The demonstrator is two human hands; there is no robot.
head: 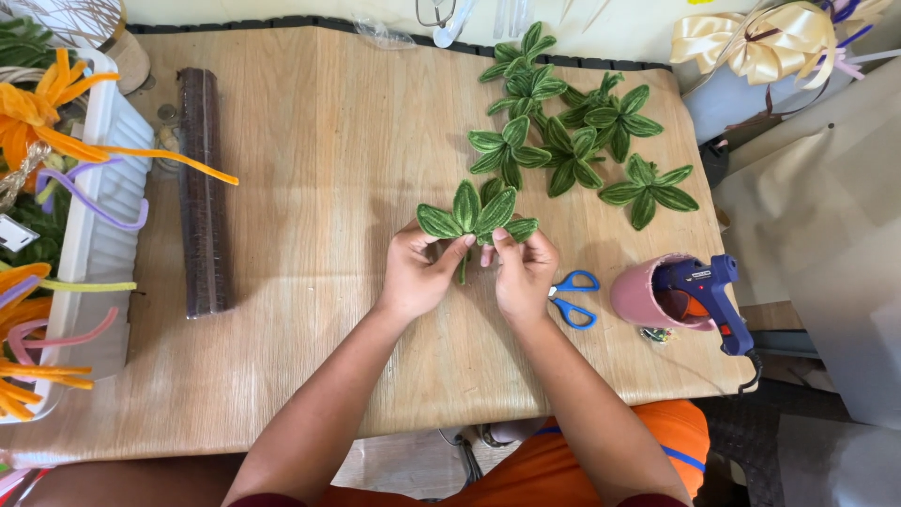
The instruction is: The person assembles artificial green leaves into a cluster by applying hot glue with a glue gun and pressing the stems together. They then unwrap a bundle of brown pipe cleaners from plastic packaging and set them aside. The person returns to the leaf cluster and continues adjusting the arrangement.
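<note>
— Why are both hands bunched at the base of that green leaf cluster (477,214)?

— The left hand (419,274) and right hand (524,274) pinch its stems, fingers narrow, so the leaves fan upright above the bench (310,188).

— And the rest?

— Finished leaf sprigs (572,131) lie beyond the cluster; blue scissors (572,299) sit just right of it, then the pink cup (648,293) propping the glue gun (709,291).

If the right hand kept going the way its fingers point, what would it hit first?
The right hand points up-left into the green leaf cluster it already pinches; beyond that, probably the loose leaf sprigs, though depth is unclear.
</note>
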